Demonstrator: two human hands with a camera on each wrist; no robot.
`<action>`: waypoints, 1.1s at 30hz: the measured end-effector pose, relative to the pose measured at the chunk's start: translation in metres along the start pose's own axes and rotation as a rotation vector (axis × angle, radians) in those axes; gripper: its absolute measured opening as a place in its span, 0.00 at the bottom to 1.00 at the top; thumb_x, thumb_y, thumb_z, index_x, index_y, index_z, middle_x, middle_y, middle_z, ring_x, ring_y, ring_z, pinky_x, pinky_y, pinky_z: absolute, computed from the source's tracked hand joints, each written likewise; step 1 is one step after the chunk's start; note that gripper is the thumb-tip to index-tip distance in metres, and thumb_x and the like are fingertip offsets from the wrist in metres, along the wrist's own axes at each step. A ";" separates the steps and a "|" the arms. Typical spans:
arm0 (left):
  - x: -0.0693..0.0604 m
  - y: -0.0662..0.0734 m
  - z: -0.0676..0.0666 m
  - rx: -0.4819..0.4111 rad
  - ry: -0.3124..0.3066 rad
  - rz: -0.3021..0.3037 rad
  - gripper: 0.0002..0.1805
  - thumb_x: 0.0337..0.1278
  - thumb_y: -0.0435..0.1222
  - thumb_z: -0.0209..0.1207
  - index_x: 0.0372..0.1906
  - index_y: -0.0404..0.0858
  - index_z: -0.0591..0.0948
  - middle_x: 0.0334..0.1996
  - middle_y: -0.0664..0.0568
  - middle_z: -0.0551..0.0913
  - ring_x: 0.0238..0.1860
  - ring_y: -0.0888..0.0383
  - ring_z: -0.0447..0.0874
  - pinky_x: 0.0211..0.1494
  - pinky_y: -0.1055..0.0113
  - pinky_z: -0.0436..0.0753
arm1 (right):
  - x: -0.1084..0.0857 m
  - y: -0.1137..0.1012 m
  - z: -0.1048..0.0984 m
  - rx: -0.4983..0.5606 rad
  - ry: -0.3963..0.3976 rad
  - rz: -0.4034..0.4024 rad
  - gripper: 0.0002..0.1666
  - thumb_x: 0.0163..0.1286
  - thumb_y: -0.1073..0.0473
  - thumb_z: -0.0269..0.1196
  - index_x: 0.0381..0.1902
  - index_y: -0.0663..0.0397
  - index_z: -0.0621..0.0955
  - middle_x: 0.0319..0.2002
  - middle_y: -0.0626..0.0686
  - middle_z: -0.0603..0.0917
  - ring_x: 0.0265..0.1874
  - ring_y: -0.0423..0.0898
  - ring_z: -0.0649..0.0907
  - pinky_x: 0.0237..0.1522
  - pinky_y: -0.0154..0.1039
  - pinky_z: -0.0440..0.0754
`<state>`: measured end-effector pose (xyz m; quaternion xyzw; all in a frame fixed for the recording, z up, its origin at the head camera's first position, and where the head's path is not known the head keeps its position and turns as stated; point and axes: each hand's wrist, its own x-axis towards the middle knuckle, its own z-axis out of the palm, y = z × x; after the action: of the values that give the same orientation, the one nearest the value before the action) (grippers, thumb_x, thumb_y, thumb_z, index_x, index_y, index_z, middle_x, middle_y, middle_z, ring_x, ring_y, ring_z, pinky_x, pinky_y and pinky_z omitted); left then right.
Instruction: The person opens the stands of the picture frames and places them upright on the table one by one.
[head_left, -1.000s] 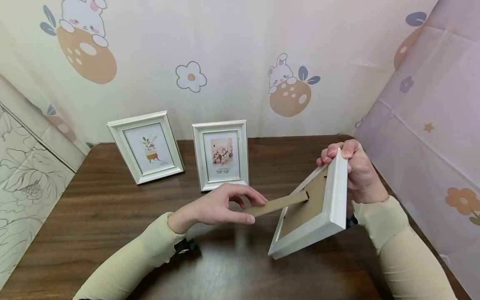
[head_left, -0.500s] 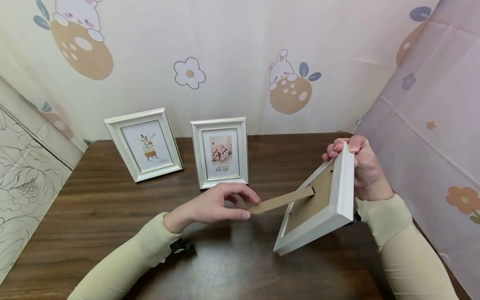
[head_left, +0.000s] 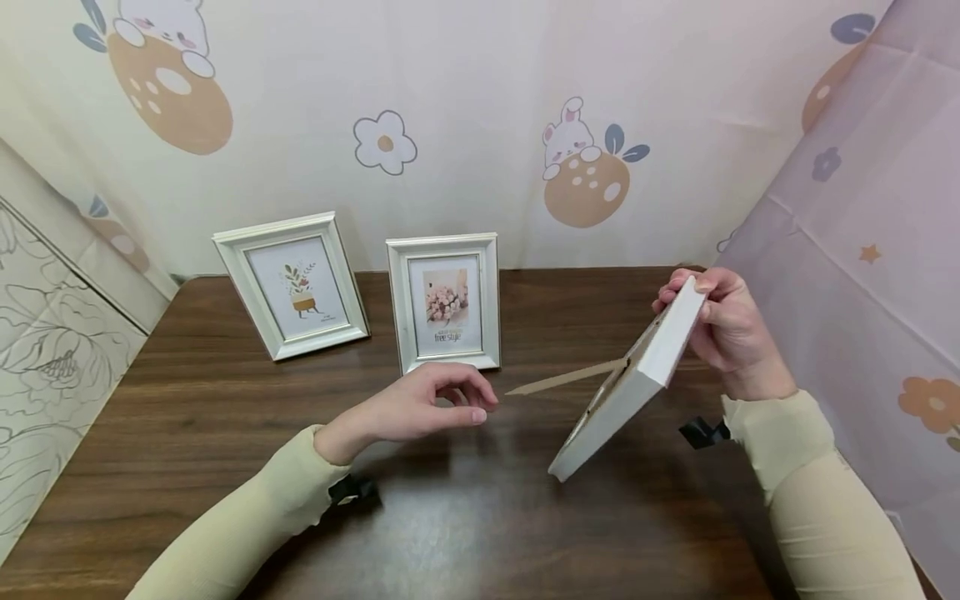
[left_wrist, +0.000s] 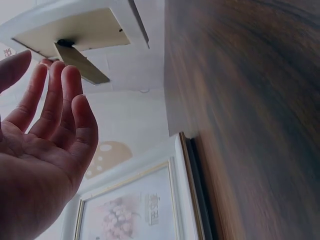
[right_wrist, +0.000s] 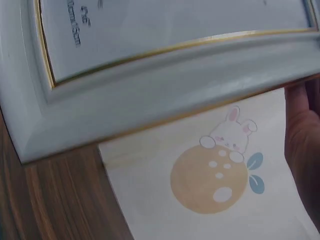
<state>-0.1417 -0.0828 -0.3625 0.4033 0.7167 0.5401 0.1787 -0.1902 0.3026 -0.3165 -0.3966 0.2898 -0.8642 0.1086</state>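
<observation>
My right hand (head_left: 735, 333) grips a white picture frame (head_left: 637, 392) by its upper edge, tilted above the right part of the table. From its back a brown easel leg (head_left: 566, 379) sticks out toward the left. Just left of the leg's tip is my left hand (head_left: 423, 408), fingers loosely bent with nothing in them; a small gap parts them. In the left wrist view the frame's back (left_wrist: 95, 30) and the leg (left_wrist: 82, 62) show beyond the fingertips. The right wrist view catches the frame's front moulding (right_wrist: 165, 90) with a gold inner line.
Two more white picture frames stand at the back of the dark wooden table (head_left: 187, 433): one with a potted plant print (head_left: 300, 287), one with a pink flower print (head_left: 447, 304). A patterned cloth (head_left: 465, 75) hangs behind them, and another cloth (head_left: 862, 292) closes the right side.
My left hand has let go of the easel leg and drawn slightly left. The held frame has turned, so less of its back shows. Both standing frames stay put.
</observation>
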 end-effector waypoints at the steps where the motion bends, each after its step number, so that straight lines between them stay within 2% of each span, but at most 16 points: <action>1: -0.002 0.000 -0.001 0.003 0.006 -0.007 0.08 0.64 0.34 0.64 0.47 0.40 0.83 0.41 0.53 0.85 0.42 0.57 0.82 0.47 0.61 0.83 | -0.001 -0.002 -0.002 -0.014 0.019 -0.008 0.09 0.63 0.85 0.57 0.41 0.81 0.78 0.48 0.74 0.82 0.48 0.65 0.83 0.55 0.51 0.80; 6: -0.010 0.000 -0.008 0.016 0.033 -0.042 0.07 0.66 0.35 0.63 0.46 0.43 0.83 0.42 0.49 0.85 0.43 0.56 0.81 0.46 0.62 0.81 | -0.004 -0.010 -0.007 -0.112 0.132 -0.025 0.12 0.61 0.88 0.56 0.41 0.81 0.80 0.47 0.74 0.82 0.49 0.63 0.83 0.46 0.45 0.84; 11: -0.019 -0.003 -0.015 0.042 0.060 -0.068 0.06 0.66 0.34 0.62 0.46 0.42 0.83 0.41 0.51 0.85 0.43 0.56 0.82 0.46 0.63 0.81 | -0.007 -0.013 -0.007 -0.211 0.248 -0.040 0.14 0.59 0.90 0.55 0.40 0.82 0.81 0.45 0.72 0.84 0.48 0.59 0.84 0.46 0.42 0.85; 15: -0.025 -0.003 -0.021 0.067 0.080 -0.080 0.06 0.67 0.35 0.62 0.46 0.40 0.83 0.40 0.52 0.85 0.43 0.56 0.82 0.46 0.64 0.80 | -0.008 -0.016 -0.008 -0.380 0.356 -0.055 0.15 0.60 0.89 0.56 0.39 0.78 0.83 0.43 0.68 0.86 0.48 0.55 0.85 0.42 0.37 0.85; 18: -0.028 -0.002 -0.024 0.077 0.096 -0.090 0.06 0.67 0.35 0.62 0.46 0.41 0.83 0.39 0.54 0.85 0.42 0.56 0.82 0.46 0.64 0.79 | -0.008 -0.019 -0.009 -0.462 0.414 -0.049 0.16 0.60 0.89 0.56 0.40 0.76 0.84 0.43 0.65 0.87 0.48 0.53 0.85 0.40 0.35 0.84; 21: -0.030 -0.002 -0.027 0.087 0.113 -0.098 0.06 0.67 0.35 0.62 0.46 0.43 0.84 0.39 0.55 0.85 0.42 0.56 0.82 0.47 0.64 0.80 | -0.007 -0.023 -0.011 -0.445 0.478 -0.058 0.16 0.61 0.90 0.54 0.40 0.78 0.83 0.43 0.66 0.87 0.46 0.53 0.86 0.39 0.35 0.85; 27: -0.035 -0.006 -0.033 0.141 0.144 -0.119 0.05 0.68 0.37 0.62 0.45 0.46 0.84 0.40 0.56 0.85 0.43 0.57 0.82 0.48 0.63 0.81 | -0.006 -0.030 -0.018 -0.446 0.651 -0.103 0.14 0.61 0.87 0.57 0.42 0.77 0.84 0.40 0.64 0.88 0.30 0.47 0.86 0.26 0.30 0.81; 33: -0.042 -0.013 -0.042 0.252 0.116 -0.167 0.06 0.69 0.40 0.61 0.46 0.47 0.84 0.40 0.53 0.86 0.43 0.60 0.81 0.47 0.63 0.80 | -0.008 -0.035 -0.024 -0.418 0.732 -0.103 0.14 0.61 0.86 0.58 0.42 0.76 0.84 0.38 0.63 0.88 0.29 0.47 0.87 0.25 0.32 0.82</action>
<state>-0.1501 -0.1428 -0.3672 0.3297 0.8189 0.4516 0.1293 -0.2018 0.3443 -0.3133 -0.0912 0.4583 -0.8749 -0.1275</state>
